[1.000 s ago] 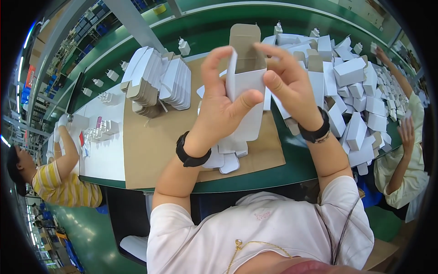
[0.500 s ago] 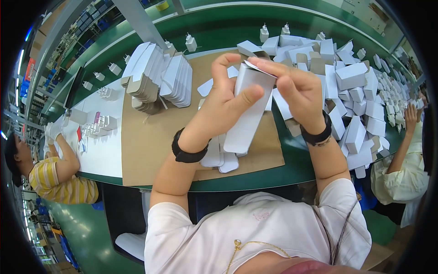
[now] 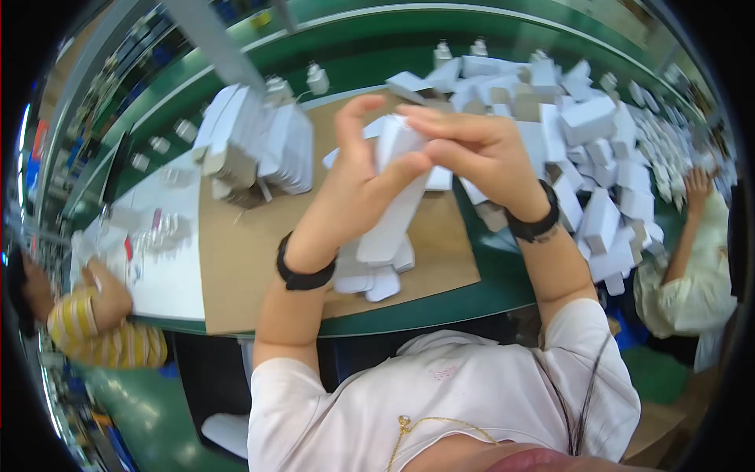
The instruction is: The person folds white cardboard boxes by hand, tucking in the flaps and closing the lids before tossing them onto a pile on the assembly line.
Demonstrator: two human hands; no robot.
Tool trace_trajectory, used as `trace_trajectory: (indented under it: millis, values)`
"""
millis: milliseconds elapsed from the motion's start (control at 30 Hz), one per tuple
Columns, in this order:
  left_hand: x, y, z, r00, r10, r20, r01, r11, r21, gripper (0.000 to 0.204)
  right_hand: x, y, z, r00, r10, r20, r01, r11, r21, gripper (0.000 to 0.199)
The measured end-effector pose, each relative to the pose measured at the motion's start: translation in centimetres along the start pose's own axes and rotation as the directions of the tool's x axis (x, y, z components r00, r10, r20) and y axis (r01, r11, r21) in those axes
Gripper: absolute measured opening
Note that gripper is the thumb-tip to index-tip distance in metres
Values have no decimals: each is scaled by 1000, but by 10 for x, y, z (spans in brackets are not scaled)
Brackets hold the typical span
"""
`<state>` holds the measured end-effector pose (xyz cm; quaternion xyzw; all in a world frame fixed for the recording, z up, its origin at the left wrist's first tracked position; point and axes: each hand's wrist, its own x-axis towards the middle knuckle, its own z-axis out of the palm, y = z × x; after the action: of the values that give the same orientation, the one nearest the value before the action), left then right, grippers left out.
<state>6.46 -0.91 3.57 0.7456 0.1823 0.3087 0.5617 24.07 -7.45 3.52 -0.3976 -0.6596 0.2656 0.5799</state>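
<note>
A slim white cardboard box (image 3: 389, 226) is held above the brown cardboard sheet (image 3: 259, 271), tilted with its upper end away from me. My left hand (image 3: 358, 185) is closed around its left side, the thumb lying across the front and the index finger raised. At the upper end my right hand (image 3: 481, 153) presses on the box with its fingertips, the thumb at the right side. The end's flap is mostly hidden beneath those fingers. Under the box, several flat white cartons (image 3: 373, 283) lie on the sheet.
Stacks of flat white cartons (image 3: 283, 149) stand at the left. A large heap of white boxes (image 3: 590, 119) fills the right. White plug adapters (image 3: 317, 79) stand along the back. One person (image 3: 106, 315) works at the left, another (image 3: 688, 275) at the right.
The flap that stuck up at the box's upper end now lies lower under my right fingers. Both hands and the box appear slightly farther left, as does the whole scene.
</note>
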Motion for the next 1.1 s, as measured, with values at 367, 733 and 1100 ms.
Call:
trace_trajectory:
  millis: [367, 733, 1100]
  values:
    - [-10, -28, -38, 916, -384, -117, 277, 395, 876, 79, 9, -2, -88, 710, -677, -196, -164, 111, -980, 27]
    - [-12, -16, -39, 969, -96, -229, 249, 381, 891, 72, 2, 9, -17, 987, -157, -10, 123, 809, -574, 23]
    - [0, 0, -11, 882, 2, -471, -51, 995, -90, 52, -3, 13, 32, 1000, -5, 5, 7, 895, -445, 43]
